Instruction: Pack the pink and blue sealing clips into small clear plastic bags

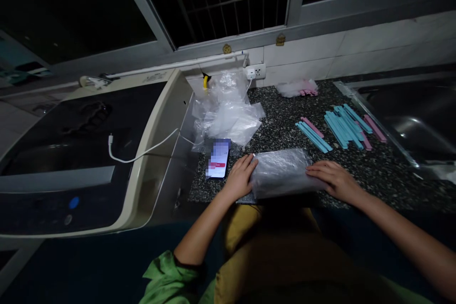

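Note:
A stack of clear plastic bags (pixel 281 171) lies flat near the front edge of a dark speckled counter (pixel 374 171). My left hand (pixel 240 176) rests against the stack's left end, fingers curled onto it. My right hand (pixel 329 178) lies flat on its right end, fingers stretched out. A lit phone (pixel 218 158) lies just left of my left hand. Blue strips (pixel 340 126) and pink strips (pixel 370 130) lie in a loose heap beyond my right hand.
Crumpled clear bags (pixel 228 114) are piled at the back left of the counter. A steel sink (pixel 413 114) is at the right. A washing machine (pixel 85 152) with a white cable (pixel 138 152) stands at the left. A wall socket (pixel 257 72) and a small pink packet (pixel 299 88) sit at the back.

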`<state>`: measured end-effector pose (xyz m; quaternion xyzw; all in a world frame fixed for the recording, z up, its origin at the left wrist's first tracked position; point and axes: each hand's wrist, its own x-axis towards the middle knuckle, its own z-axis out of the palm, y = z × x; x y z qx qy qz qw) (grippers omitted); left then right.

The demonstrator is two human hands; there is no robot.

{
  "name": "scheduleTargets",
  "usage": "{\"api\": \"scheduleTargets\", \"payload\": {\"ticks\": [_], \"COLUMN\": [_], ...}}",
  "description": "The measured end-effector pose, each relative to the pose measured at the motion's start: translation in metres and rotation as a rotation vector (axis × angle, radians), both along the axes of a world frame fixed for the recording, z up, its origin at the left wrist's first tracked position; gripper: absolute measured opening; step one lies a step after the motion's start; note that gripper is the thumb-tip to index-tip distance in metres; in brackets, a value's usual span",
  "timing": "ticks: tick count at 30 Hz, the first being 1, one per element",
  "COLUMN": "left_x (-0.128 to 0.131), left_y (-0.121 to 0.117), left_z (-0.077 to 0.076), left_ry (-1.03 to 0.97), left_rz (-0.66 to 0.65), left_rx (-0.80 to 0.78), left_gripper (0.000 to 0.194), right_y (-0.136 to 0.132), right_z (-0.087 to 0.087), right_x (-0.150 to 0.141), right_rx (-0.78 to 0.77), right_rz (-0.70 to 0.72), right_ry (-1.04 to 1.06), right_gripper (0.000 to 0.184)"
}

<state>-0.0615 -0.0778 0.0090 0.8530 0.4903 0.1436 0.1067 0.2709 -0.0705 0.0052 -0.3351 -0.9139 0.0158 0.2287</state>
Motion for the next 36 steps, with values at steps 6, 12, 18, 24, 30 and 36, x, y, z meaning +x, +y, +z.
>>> {"api": "scheduleTargets", "payload": {"ticks": [6,12,18,24,30,36], "left_x": [-0.006,0.003,0.012,0.021,0.028,0.027], "left_y": [-0.022,-0.019,-0.014,-0.011,-0.005,-0.003], "left_z": [-0.005,-0.012,-0.012,-0.006,0.002,-0.004], "left_ry": [-0.133,-0.423,-0.459,-0.296,-0.047,-0.048], "left_rz": [-0.070,0.118,0.384,0.515,0.563,0.553], "left_rx": [0.045,0.003,0.044,0.052,0.004,0.063], "left_gripper": [0.040,0.019,0.021,0.025,0.028,0.026], "right_y": [0.005,0.013,0.021,0.024,0.027,0.022], "right_z": [0.000,0.003,0.004,0.023,0.024,0.020], "right_x": [0.001,-0.009,-0.028,-0.046,-0.054,-0.048], "right_rx": [-0.105,-0.278,-0.407,-0.444,-0.378,-0.029], "right_rz": [-0.003,-0.119,-0.527,-0.763,-0.841,-0.621], "right_ry": [0.073,0.226,0.202,-0.034,-0.252,-0.116], "right_gripper": [0.035,0.021,0.034,0.035,0.031,0.028]}}
